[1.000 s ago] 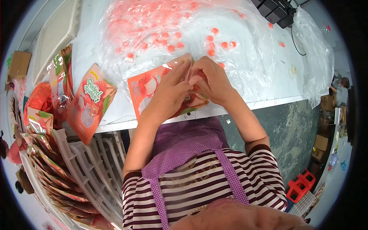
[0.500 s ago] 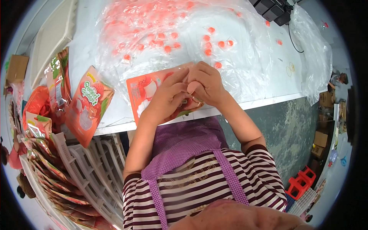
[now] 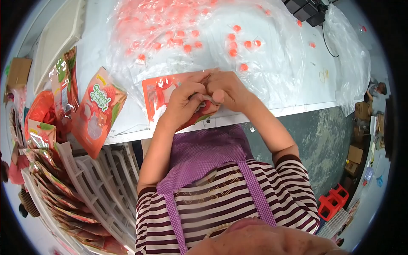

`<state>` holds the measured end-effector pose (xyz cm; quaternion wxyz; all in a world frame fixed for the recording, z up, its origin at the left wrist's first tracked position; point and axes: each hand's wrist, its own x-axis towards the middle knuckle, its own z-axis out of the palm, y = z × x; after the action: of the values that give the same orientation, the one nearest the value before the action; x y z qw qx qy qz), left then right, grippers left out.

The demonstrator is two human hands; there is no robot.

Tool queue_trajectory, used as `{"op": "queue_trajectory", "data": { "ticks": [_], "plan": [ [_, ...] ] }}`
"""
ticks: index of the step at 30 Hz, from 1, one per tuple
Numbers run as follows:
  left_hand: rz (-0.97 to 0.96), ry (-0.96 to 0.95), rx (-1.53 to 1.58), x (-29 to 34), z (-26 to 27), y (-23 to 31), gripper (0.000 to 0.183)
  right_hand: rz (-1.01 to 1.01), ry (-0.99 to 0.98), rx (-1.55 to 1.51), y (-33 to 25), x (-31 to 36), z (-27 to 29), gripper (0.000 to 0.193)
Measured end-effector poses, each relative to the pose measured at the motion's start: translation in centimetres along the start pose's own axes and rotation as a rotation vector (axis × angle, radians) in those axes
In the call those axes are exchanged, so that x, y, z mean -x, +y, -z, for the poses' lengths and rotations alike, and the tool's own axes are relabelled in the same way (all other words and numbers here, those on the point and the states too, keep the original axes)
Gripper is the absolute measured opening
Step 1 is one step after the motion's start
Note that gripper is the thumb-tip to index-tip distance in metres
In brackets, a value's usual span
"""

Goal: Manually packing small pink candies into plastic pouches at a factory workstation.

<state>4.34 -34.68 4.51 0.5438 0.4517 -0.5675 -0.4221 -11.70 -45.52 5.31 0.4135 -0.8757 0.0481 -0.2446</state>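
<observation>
A pink and red candy pouch (image 3: 155,94) lies at the table's front edge, beneath both hands. My left hand (image 3: 183,102) is closed on the pouch's edge, its thumb and fingers pinched together. Right beside it, my right hand (image 3: 229,91) has its fingers curled over the same end of the pouch, thumb pointing toward the left hand. The fingers hide most of that end. Beyond the hands, several small red-orange wrapped candies (image 3: 232,45) lie scattered on clear plastic sheeting (image 3: 276,55).
A matching filled pouch (image 3: 95,114) rests to the left, near more pouches (image 3: 63,91). White plastic crates (image 3: 97,191) stand below the table's left side, next to a row of stacked pouches (image 3: 63,208). Black equipment (image 3: 306,10) sits at the far right; red stools (image 3: 333,202) are on the floor.
Both hands have shifted slightly along the pouch's end, and the left fingers have curled in more. A small pale scrap now shows below the table edge, near my right forearm.
</observation>
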Motion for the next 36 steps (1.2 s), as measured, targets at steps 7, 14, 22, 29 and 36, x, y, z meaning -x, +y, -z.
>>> {"op": "queue_trajectory", "data": {
  "ticks": [7,14,22,29,36],
  "plan": [
    [-0.136,-0.079,-0.16,-0.3,0.2,-0.9,0.015,-0.192,0.497,-0.311,-2.9,-2.5,0.0,0.061],
    [-0.05,-0.03,-0.106,-0.4,-0.4,-0.4,0.012,-0.274,0.556,-0.437,-1.1,-3.3,-1.2,0.052],
    [-0.113,0.056,-0.073,-0.3,0.1,-0.4,0.012,-0.168,0.391,-0.051,-2.9,0.7,0.3,0.052],
    [-0.096,-0.038,-0.12,-0.1,-0.1,2.4,0.02,-0.047,0.075,0.222,-3.6,1.4,-0.9,0.058],
    [-0.171,0.029,-0.046,-0.4,0.6,1.6,0.012,0.046,0.455,0.086,-1.5,2.0,1.7,0.055]
  ]
}}
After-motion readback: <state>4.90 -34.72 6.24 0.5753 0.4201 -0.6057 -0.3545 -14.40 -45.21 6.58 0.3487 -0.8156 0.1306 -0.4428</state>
